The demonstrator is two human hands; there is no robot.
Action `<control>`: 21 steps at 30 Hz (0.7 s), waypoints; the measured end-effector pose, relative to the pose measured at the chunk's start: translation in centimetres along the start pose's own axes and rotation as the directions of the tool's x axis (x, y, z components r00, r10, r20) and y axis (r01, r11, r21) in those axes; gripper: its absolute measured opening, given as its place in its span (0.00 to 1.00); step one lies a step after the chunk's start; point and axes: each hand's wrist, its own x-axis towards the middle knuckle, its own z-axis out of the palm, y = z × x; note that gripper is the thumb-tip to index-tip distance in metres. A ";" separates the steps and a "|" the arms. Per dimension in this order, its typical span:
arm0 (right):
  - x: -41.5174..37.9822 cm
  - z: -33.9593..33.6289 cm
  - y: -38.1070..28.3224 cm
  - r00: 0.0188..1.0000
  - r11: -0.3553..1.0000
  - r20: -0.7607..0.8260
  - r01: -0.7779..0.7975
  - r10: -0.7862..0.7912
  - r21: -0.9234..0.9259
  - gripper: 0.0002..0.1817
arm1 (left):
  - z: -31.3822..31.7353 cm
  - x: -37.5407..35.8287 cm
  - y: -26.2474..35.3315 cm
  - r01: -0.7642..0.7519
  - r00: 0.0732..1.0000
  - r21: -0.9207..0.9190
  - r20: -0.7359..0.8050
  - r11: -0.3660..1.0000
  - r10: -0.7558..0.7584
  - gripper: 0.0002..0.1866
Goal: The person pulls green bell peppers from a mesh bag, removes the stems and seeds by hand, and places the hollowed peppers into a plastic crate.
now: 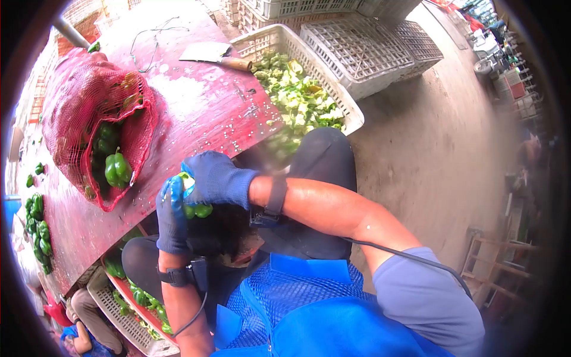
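Observation:
My left hand (171, 215), in a blue-coated work glove, is closed around a green bell pepper (198, 210) just off the table's near edge. Against it, my right hand (215, 178), gloved the same way, is curled over the pepper's upper side. A pale green-white part of the pepper shows between the fingers; whether the right hand also holds a small tool is hidden. Left of the hands, a red mesh sack (89, 119) lies with its mouth open toward me, and a whole green bell pepper (118, 169) rests in the opening.
A cleaver (215, 55) with a wooden handle lies on the red table (196, 113). Beside it stands a white crate (352, 114) of pale green scraps. Upturned crates (357, 50) are behind. More peppers (37, 229) line the left edge; another person (83, 339) sits lower left.

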 end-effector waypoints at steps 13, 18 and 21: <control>-2.2 -1.6 2.4 0.998 0.940 -0.047 0.047 -0.033 0.338 0.21 | 0.6 -0.6 -3.9 0.034 0.981 -0.148 0.196 0.988 -0.005 0.23; -3.6 -3.0 3.0 0.994 0.935 -0.063 0.109 -0.093 0.336 0.20 | 0.9 -0.2 -2.4 -0.290 0.941 0.093 0.209 0.953 0.266 0.23; -4.6 -3.6 3.1 0.991 0.929 -0.013 0.131 -0.135 0.347 0.20 | 0.7 -0.8 -1.8 -0.139 0.955 -0.018 0.262 0.990 0.139 0.21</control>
